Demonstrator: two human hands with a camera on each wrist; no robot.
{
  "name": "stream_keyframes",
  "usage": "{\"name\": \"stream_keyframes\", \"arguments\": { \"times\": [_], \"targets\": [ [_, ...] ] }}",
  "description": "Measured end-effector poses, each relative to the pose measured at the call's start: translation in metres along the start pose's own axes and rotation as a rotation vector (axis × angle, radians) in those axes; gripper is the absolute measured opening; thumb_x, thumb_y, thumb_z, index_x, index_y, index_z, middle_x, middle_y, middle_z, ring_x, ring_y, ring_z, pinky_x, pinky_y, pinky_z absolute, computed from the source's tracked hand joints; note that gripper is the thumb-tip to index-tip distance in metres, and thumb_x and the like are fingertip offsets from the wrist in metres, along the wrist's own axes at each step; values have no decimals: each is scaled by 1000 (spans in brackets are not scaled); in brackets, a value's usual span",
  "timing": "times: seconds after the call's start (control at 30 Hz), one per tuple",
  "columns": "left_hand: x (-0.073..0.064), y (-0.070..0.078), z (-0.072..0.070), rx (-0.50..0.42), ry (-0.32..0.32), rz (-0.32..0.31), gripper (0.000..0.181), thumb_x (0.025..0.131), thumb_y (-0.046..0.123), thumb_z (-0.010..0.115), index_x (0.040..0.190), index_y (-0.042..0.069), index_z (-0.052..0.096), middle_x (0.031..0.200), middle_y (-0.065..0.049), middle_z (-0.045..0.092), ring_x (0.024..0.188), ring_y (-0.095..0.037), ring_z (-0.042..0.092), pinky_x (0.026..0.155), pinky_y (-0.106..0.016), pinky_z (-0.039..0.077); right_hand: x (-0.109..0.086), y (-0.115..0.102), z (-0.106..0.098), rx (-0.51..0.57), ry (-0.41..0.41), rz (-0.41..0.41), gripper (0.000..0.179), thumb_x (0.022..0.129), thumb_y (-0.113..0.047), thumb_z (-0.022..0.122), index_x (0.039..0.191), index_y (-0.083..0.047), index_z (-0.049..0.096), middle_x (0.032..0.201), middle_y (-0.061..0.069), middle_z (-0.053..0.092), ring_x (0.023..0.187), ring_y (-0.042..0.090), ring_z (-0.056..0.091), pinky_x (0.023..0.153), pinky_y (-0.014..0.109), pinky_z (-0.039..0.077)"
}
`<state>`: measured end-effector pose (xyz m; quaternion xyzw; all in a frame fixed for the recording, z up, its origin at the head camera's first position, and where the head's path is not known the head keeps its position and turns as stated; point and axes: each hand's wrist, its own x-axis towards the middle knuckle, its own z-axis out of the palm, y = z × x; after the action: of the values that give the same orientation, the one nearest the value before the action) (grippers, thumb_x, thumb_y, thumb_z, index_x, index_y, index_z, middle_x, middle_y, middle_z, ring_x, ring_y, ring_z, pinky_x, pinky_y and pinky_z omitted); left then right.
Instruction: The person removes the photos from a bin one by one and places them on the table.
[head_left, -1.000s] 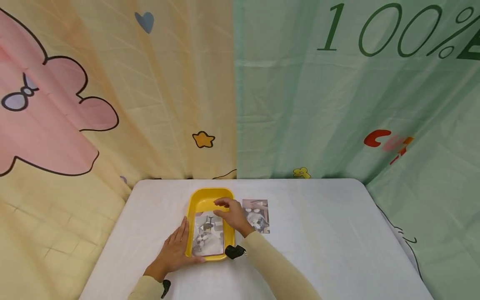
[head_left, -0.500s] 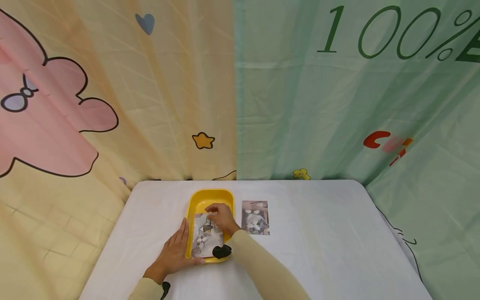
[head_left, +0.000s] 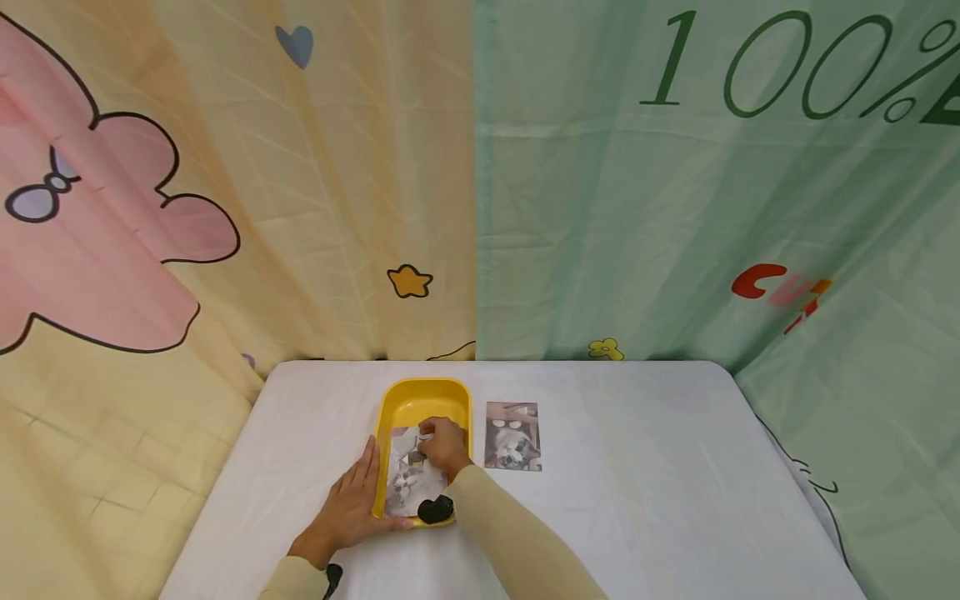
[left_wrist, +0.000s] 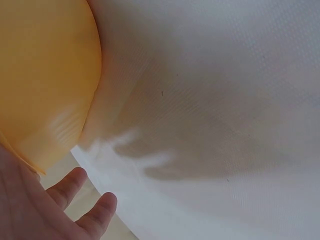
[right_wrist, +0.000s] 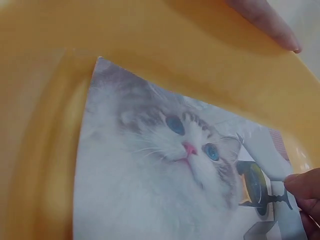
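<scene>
A yellow plastic tray (head_left: 418, 407) stands on the white table. Inside its near part lies a cat photo card (head_left: 408, 483); the right wrist view shows the card (right_wrist: 165, 165) close up, a pale blue-eyed cat on it. My right hand (head_left: 447, 446) reaches over the tray and pinches the card's far edge, thumb on top. Along the tray's left wall rests my left hand (head_left: 351, 500), fingers straight and thumb along the near rim. In the left wrist view, the fingers of my left hand (left_wrist: 30, 205) stretch beside the tray's outer wall (left_wrist: 45, 75).
A second cat photo card (head_left: 513, 437) lies flat just right of the tray. White cloth covers the table (head_left: 660, 483). Printed curtains (head_left: 570, 208) hang behind and on both sides.
My right hand has moved left and down from above the tray's right side, and its fingers have closed on the card's far edge. My left hand stays in place.
</scene>
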<state>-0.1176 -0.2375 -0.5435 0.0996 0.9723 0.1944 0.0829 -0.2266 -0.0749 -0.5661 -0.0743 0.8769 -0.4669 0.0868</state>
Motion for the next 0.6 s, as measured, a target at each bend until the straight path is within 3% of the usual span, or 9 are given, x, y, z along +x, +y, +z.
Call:
{"name": "stream_keyframes", "arguments": {
  "times": [0.23,0.43,0.6],
  "targets": [
    [-1,1,-1,-11,-6,-11,132,68,75,67,150,-11,7,158,-26,1,142,-42,19,108,-60,26,0,0,0,85,-2,24,23,77,3,73,98,-4,72,83,-2,68,77,10,62,66,23,53],
    [-1,2,-1,-11,-13,-19,132,68,74,67,150,-10,7,158,-26,1,142,-42,19,108,-60,26,-1,-1,-2,211,16,4,23,74,6,75,96,0,72,75,-3,64,67,8,58,66,24,54],
    [-2,3,-3,-25,-12,-16,131,68,73,67,150,-10,6,158,-26,1,141,-42,19,108,-60,26,-1,-4,-5,234,39,-31,21,74,7,75,94,0,73,76,-1,67,68,8,60,67,24,55]
  ]
}}
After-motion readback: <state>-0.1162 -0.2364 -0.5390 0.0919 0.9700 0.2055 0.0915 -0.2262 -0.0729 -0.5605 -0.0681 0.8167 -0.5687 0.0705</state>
